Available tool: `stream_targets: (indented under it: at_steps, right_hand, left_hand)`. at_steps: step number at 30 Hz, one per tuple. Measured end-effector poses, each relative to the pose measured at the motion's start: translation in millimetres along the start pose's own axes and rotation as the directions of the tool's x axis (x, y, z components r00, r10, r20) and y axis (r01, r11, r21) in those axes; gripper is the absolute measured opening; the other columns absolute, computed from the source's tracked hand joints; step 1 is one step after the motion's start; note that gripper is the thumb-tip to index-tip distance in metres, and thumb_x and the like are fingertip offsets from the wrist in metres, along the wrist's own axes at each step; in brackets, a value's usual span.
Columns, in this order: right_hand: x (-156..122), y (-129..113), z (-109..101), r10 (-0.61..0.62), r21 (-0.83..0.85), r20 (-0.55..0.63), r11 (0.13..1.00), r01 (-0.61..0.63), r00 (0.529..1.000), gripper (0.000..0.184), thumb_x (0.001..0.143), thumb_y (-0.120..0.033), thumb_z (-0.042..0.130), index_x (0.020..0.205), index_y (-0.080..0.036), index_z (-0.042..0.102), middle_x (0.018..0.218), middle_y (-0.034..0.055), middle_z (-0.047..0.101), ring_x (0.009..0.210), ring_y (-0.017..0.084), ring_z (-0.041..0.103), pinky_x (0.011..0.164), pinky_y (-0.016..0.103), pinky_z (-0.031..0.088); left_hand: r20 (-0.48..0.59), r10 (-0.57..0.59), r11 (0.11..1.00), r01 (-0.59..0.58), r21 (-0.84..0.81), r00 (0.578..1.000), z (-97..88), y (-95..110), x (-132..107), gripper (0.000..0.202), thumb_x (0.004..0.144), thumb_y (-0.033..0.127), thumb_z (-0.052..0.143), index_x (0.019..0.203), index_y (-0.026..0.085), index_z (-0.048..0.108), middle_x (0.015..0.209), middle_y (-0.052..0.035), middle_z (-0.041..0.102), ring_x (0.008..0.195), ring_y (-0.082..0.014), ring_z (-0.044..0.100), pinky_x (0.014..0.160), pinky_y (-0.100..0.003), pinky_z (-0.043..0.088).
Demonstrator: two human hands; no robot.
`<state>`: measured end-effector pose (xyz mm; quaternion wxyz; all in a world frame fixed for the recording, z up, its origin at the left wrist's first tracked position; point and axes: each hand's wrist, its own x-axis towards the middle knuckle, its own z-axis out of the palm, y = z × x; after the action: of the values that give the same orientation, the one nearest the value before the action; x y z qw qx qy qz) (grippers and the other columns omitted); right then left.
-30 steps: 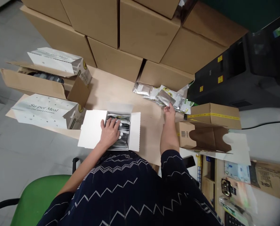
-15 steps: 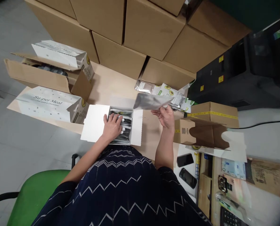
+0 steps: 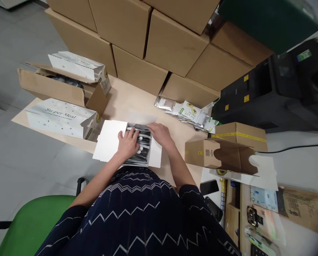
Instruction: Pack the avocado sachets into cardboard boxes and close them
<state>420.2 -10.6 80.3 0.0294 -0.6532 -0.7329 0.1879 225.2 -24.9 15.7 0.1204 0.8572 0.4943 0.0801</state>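
Note:
A white carton (image 3: 108,138) stands before me with its flaps spread and a row of spouted pouches (image 3: 143,148) upright inside. My left hand (image 3: 127,144) lies over the left side of that row, fingers apart and touching the pouch tops. At the carton's far right corner, my right hand (image 3: 161,136) pinches the top edge of a silvery pouch (image 3: 142,126), which sits at the far end of the row. Most of this pouch is hidden by the carton and the fingers.
Flat printed pouches (image 3: 192,113) lie in a pile at the back right. Stacked brown boxes (image 3: 137,67) line the far side. Printed white cartons (image 3: 61,119) flank an open brown box (image 3: 52,90) on the left. Right are a brown cardboard box (image 3: 204,153) and a black machine (image 3: 249,89).
My right hand has brought the pouch leftward from beside the pile down into the far end of the carton. My left hand has stayed over the row. The view has shifted slightly.

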Motion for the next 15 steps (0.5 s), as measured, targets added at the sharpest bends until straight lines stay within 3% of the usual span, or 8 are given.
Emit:
stream_targets:
  at_steps: [4,10,15]
  right_hand:
    - [12.9,-14.0,8.0,0.009,-0.177,0.056,0.984,0.001,0.998,0.029,0.100,-0.023,0.044,0.107,-0.020,0.072,0.109,0.0117,0.072,0.106,0.025,0.065,0.084,0.031,0.049]
    - [40.2,-26.3,16.3,-0.023,-0.225,0.166,0.973,0.061,0.986,0.033,0.096,-0.009,0.044,0.109,-0.014,0.074,0.104,0.0158,0.074,0.096,0.025,0.070,0.081,0.031,0.051]
    - [57.9,-31.1,22.9,-0.041,-0.216,0.194,0.973,0.083,0.980,0.034,0.094,-0.007,0.045,0.108,-0.009,0.076,0.103,0.0190,0.074,0.099,0.028,0.070,0.082,0.033,0.052]
  left_hand:
    - [-0.012,0.003,1.000,-0.003,0.002,1.000,2.3,-1.0,-1.5,0.061,0.084,0.022,0.043,0.144,0.014,0.046,0.150,-0.0209,0.046,0.128,-0.0372,0.050,0.112,-0.065,0.018]
    - [-0.010,0.007,1.000,-0.007,0.020,1.000,1.6,0.3,-1.3,0.060,0.083,0.021,0.045,0.144,0.015,0.047,0.149,-0.0204,0.047,0.128,-0.0371,0.050,0.113,-0.065,0.018]
    - [-0.015,0.009,1.000,-0.009,0.002,1.000,0.8,0.2,-2.5,0.060,0.083,0.021,0.045,0.143,0.014,0.049,0.149,-0.0210,0.047,0.127,-0.0378,0.050,0.113,-0.066,0.018]
